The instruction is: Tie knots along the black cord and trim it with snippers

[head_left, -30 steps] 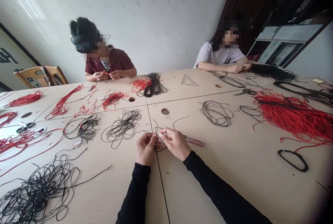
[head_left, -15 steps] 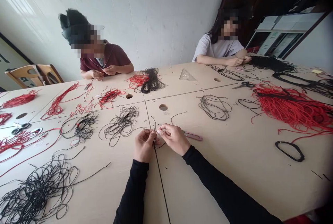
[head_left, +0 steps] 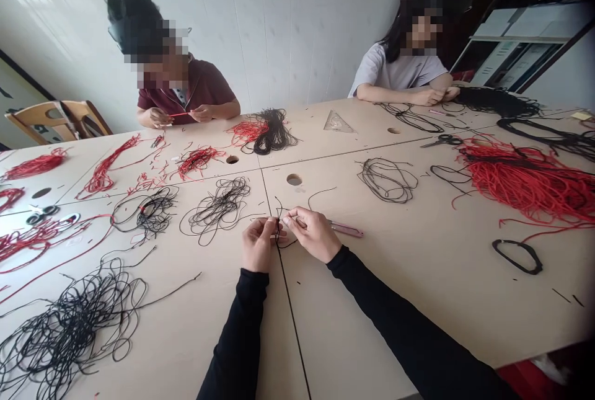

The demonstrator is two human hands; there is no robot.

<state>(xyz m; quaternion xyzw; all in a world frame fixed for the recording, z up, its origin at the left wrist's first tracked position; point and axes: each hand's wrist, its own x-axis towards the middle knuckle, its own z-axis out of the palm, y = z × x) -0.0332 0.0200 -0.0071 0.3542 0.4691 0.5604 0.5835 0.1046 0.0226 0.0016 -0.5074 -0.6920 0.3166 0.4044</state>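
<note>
My left hand (head_left: 258, 240) and my right hand (head_left: 310, 232) meet over the table seam, fingertips almost touching. Between them is a thin black cord (head_left: 278, 234), its ends poking up above the fingers and a loop hanging below. The left thumb and forefinger pinch the cord. My right hand is closed too, thumb against forefinger, at the cord's other side; the exact grip is partly hidden. Just right of my right hand lies a pink-handled cutter (head_left: 346, 229). A loose bundle of black cord (head_left: 222, 211) rests to the left of my left hand.
A big black cord tangle (head_left: 74, 332) covers the near left. At right are a red cord heap (head_left: 520, 186), scissors (head_left: 444, 140) and a flat black ring (head_left: 517, 257). A clear set square (head_left: 338, 122) lies farther back. Two people work across the table (head_left: 372, 325).
The view has tilted down slightly. My hands keep their pinch on the cord with little movement. The person at left now stretches a red cord between both hands.
</note>
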